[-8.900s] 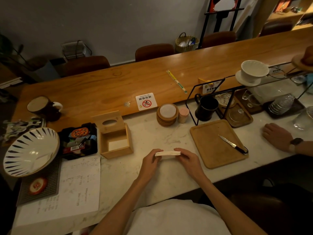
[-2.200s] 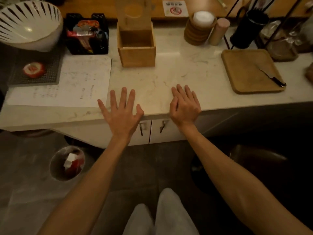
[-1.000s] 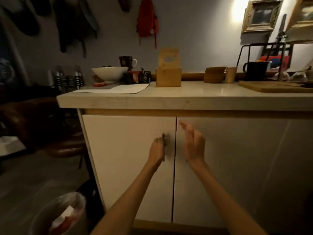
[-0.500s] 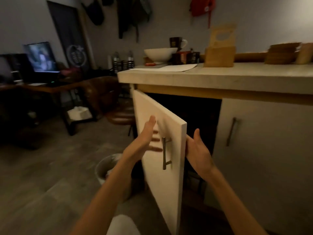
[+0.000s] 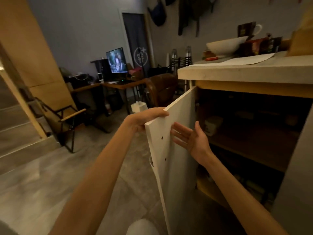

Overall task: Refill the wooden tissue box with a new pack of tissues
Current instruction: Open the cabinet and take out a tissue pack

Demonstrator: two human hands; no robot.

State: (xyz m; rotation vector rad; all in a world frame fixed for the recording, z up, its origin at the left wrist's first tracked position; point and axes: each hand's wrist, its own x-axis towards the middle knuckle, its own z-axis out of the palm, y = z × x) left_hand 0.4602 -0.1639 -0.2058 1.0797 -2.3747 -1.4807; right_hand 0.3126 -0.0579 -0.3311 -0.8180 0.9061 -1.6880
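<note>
While the left hand (image 5: pixel 145 118) grips the top corner of the open cabinet door (image 5: pixel 179 167), the right hand (image 5: pixel 189 138) hovers spread beside its inner face. The wooden tissue box (image 5: pixel 303 43) stands on the table (image 5: pixel 245 73), upper right.

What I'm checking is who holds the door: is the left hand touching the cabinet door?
Touching. The head view shows the left hand gripping the cabinet door, fingers curled over its top edge.

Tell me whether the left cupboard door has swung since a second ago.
Yes. The door has swung outward from under the counter, from shut to wide open.
</note>
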